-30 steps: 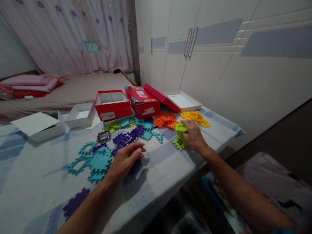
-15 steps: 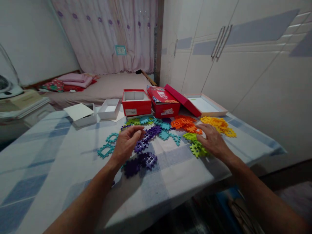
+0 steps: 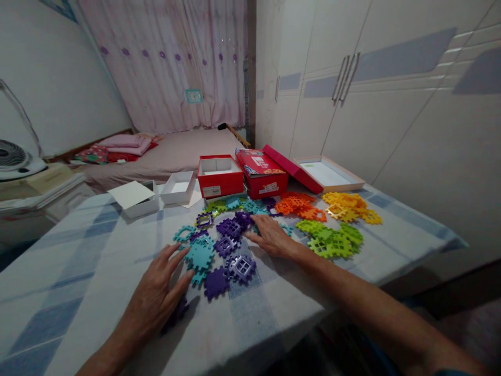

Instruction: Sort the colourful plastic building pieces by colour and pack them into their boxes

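My left hand [image 3: 158, 286] is open, its fingers spread at the near left edge of some teal interlocking plastic tiles [image 3: 200, 253]. Part of a purple tile [image 3: 178, 313] shows beneath that hand. My right hand [image 3: 270, 235] is open too, with fingertips at the right side of the purple tiles [image 3: 230, 228] in the middle. It covers part of the teal tiles behind it. Nearer to me lie a solid purple tile [image 3: 216, 283] and a purple window-frame tile [image 3: 241, 267]. To the right of my right hand is a heap of lime green tiles [image 3: 332, 239].
Orange tiles [image 3: 299, 205] and yellow tiles [image 3: 350, 207] lie in heaps at the right. Behind stand an open red box [image 3: 220, 185], a red printed box [image 3: 266, 184], a leaning red lid [image 3: 293, 169], a shallow tray [image 3: 344, 184] and white boxes [image 3: 178, 196] on the checked tablecloth [image 3: 97, 261].
My right hand has moved left from the lime green heap to the purple tiles. My left hand has come down and nearer to me, its fingers spreading. The view has shifted slightly.
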### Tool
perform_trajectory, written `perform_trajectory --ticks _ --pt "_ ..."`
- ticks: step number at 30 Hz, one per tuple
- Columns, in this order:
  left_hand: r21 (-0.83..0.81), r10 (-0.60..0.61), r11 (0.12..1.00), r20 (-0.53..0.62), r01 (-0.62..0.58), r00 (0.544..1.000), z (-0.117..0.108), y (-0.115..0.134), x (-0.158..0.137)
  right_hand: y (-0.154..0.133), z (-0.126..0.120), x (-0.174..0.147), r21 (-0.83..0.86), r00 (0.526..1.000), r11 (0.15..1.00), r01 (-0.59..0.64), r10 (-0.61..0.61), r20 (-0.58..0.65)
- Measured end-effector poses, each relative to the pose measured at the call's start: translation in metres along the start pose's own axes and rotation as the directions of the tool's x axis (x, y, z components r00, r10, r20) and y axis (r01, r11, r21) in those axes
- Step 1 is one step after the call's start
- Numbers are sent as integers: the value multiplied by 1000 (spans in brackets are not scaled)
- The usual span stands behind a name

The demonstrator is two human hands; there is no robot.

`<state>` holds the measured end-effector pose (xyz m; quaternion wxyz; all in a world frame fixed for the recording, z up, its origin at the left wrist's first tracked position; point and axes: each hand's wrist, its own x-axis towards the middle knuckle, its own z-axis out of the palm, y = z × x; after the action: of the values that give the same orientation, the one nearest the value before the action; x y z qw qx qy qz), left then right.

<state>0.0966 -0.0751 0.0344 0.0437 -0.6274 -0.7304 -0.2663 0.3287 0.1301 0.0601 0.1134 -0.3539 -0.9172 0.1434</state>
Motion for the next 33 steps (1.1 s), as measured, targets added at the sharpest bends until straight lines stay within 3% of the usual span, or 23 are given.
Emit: perform_trajectory --ticks 3,6,8,10,12,14,17,22,26,29,33 --pt "22 -123 992 -17 124 992 13 -7 -11 0 2 -11 36 999 999 6 -4 -48" --pt "-30 -254 967 7 254 967 26 -2 -10 11 8 -25 0 980 989 -147 146 -132" --pt "-102 -301 948 24 302 953 34 8 -4 17 11 -31 12 974 980 -198 198 -110" --pt "-173 -312 933 41 314 949 40 20 5 20 9 -34 50 988 989 -141 143 -59" --pt "-198 -299 933 44 301 953 43 32 14 21 2 -30 58 999 998 -4 7 -50" --pt "-162 -273 949 13 272 962 44 40 23 24 -10 -19 -20 993 996 89 -90 -82" --pt "-84 -220 973 -53 215 974 40 42 38 39 -26 2 -216 991 975 47 -72 -112" --pt "-26 -187 982 -102 185 977 33 24 60 70 -35 20 -430 1000 903 -7 1 -15" --pt "33 -196 978 -167 204 966 36 -3 63 79 -30 18 -521 995 850 -71 27 -92" --pt "66 -210 972 -195 226 958 39 -25 57 77 -25 18 -501 995 863 -71 22 -102" --pt "102 -229 963 -172 249 958 36 -40 51 64 -22 22 -324 1000 946 10 -3 23"
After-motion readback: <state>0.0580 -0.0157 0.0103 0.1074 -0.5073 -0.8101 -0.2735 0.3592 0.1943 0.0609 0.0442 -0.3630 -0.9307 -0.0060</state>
